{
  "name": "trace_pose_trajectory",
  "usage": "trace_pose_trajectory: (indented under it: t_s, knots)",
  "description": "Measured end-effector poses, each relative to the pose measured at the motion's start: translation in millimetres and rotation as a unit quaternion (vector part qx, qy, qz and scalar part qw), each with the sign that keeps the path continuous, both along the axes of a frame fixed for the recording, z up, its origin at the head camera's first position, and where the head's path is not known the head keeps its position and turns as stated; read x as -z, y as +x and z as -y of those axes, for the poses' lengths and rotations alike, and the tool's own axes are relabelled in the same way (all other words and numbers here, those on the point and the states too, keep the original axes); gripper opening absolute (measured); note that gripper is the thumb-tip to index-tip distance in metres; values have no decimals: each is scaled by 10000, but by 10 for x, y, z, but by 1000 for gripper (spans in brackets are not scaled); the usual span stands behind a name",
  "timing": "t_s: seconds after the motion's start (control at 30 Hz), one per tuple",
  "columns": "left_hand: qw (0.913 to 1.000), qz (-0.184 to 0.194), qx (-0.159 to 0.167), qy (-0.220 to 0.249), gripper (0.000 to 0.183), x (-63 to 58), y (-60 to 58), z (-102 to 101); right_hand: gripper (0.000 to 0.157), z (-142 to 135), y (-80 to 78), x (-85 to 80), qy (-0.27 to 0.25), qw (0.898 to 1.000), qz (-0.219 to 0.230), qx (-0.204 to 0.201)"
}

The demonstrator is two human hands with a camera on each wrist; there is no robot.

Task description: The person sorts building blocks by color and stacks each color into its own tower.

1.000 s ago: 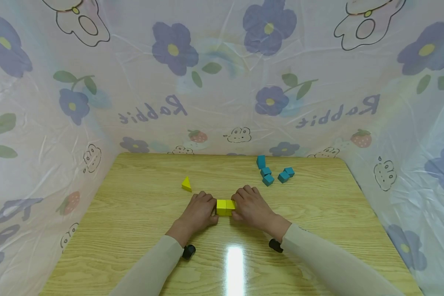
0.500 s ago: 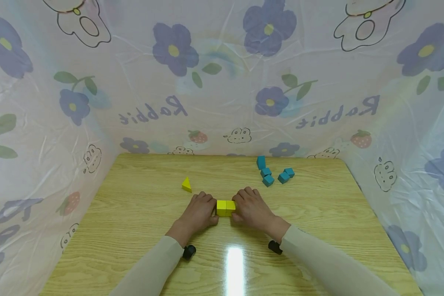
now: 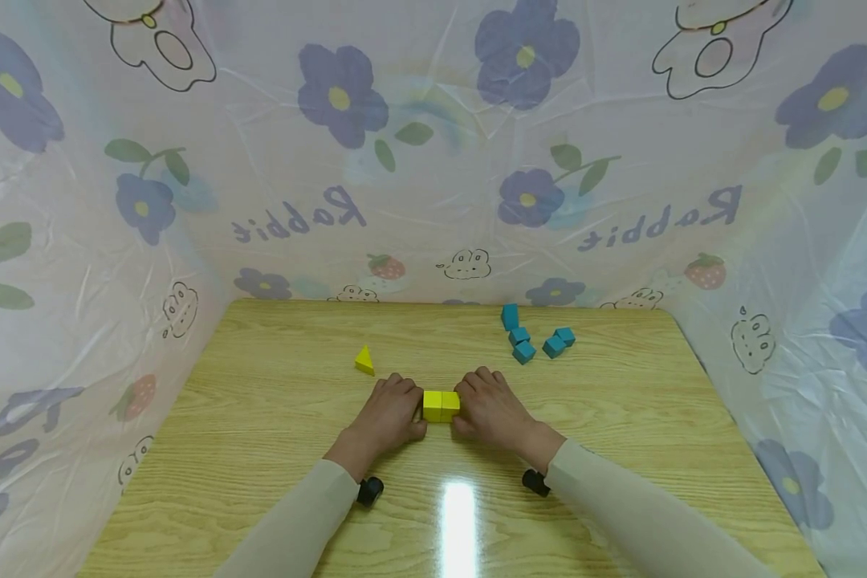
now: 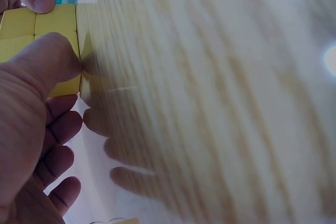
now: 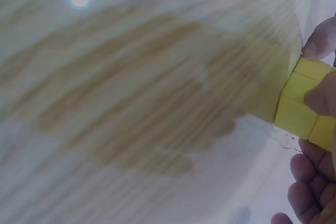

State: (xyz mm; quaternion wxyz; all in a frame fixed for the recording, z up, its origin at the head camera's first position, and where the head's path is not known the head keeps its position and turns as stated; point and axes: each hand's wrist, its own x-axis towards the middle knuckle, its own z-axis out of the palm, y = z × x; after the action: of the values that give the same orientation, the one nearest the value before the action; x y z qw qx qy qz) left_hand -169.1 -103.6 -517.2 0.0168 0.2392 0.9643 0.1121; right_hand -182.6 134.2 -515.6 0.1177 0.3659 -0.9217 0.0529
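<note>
Yellow cube blocks (image 3: 433, 406) sit together in the middle of the wooden table, partly covered by both hands. My left hand (image 3: 386, 411) grips the left end, its thumb across the near side of the yellow blocks (image 4: 56, 18) in the left wrist view. From the other end my right hand (image 3: 493, 405) pinches them, with a thumb over the yellow blocks (image 5: 295, 116) in the right wrist view. Both wrist views show seams between touching cubes, stacked in two layers. How many cubes lie under the fingers is hidden.
A yellow triangular block (image 3: 364, 360) lies beyond the left hand. Several blue blocks (image 3: 523, 352) are grouped past the right hand, among them a taller blue block (image 3: 510, 316) near the back edge. Patterned cloth (image 3: 419, 185) surrounds the table (image 3: 274, 385) at the back and sides.
Barely anything differs. My right wrist has shifted very slightly left; both hands keep their hold on the yellow blocks, and the other blocks stay put.
</note>
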Motion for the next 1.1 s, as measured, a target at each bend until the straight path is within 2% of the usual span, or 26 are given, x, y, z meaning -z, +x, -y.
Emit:
trace_pose_trajectory:
  t_s: [0.33,0.57,0.77,0.9,1.1]
  knots:
    - [10000,19,-48,-6,35,-1,-3,-1,36,8,-4,-8,-51,10000,24,-2]
    - [9998,175,-115,45,45,1,25,33,36,7,9,-5,-105,9999,76,-33]
    - [9989,323,-250,217,55,-71,80,117,38,6,9,-2,-66,9998,177,7]
    - [9981,377,-389,294,56,-133,93,176,38,-1,6,1,-61,9997,232,30]
    - [9981,311,-435,297,54,-143,99,247,39,-5,2,31,-50,9998,182,27]
